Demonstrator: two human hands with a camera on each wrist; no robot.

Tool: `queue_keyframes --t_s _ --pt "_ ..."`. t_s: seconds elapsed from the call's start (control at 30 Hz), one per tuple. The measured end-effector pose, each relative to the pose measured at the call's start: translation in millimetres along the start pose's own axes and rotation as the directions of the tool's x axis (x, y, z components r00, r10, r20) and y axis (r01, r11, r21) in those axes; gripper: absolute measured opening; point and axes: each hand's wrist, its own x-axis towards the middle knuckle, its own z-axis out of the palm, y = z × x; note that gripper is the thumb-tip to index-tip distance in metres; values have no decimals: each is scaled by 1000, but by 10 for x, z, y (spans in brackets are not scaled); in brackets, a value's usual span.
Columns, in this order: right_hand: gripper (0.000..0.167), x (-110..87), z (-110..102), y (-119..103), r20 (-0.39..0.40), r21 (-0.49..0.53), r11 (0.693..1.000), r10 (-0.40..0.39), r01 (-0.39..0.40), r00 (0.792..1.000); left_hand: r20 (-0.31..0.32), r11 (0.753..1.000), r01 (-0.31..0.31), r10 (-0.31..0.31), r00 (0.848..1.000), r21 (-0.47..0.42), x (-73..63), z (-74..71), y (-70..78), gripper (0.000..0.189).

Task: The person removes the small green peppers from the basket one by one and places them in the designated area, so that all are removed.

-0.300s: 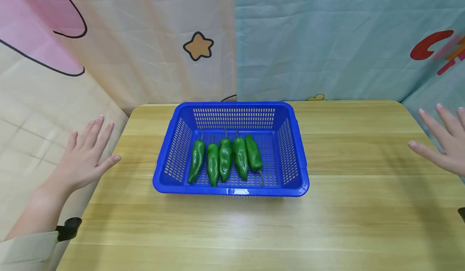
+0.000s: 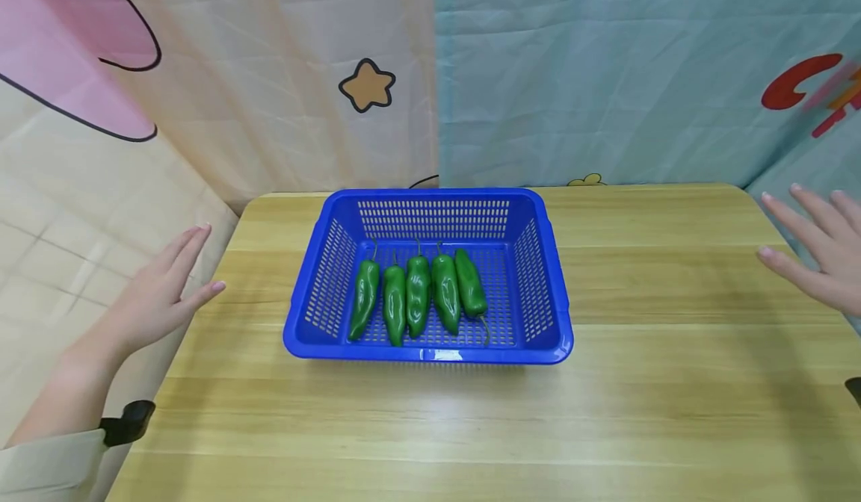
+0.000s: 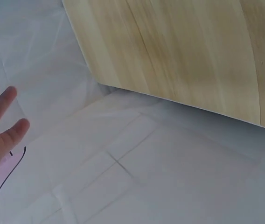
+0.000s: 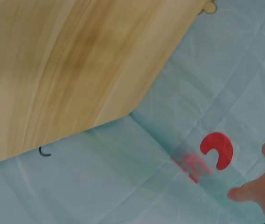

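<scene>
Several green peppers lie side by side in a blue plastic basket with slotted walls. Most have their stems toward the back; the rightmost one has its stem toward the front. My left hand is held at the table's left edge, fingers straight and thumb apart, holding nothing. Over at the right edge, my right hand has its fingers spread, also with nothing in it, and the frame cuts part of it off. Both hands are well apart from the basket. Neither wrist view shows the peppers.
The basket stands on a wooden table toward its back edge. Printed cloth curtains hang behind and at both sides. A dark band is on the left wrist.
My left hand has turned so that it shows more edge-on, its fingers closer together. The right hand has shifted slightly left and up. Basket and peppers stay where they were.
</scene>
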Motion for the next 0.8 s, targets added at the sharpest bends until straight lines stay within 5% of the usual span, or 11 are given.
queue_keyframes --t_s 0.03,0.2,0.4,0.63,0.8 --pt "67 28 -9 -41 8 44 996 73 -74 997 6 999 2 -2 1000 -45 4 -2 21 79" --pt "65 205 -50 -191 16 238 970 47 -49 999 66 979 78 -67 996 -186 19 -2 122 78" --pt "69 441 -114 -427 208 452 866 130 -213 969 156 942 150 -106 982 -299 85 18 222 70" --pt "60 687 -102 -714 225 574 796 72 -192 972 271 868 187 -63 961 -461 175 78 253 68" --pt "56 860 -78 -906 305 664 713 16 -225 952 324 810 184 7 946 -557 278 205 271 63"
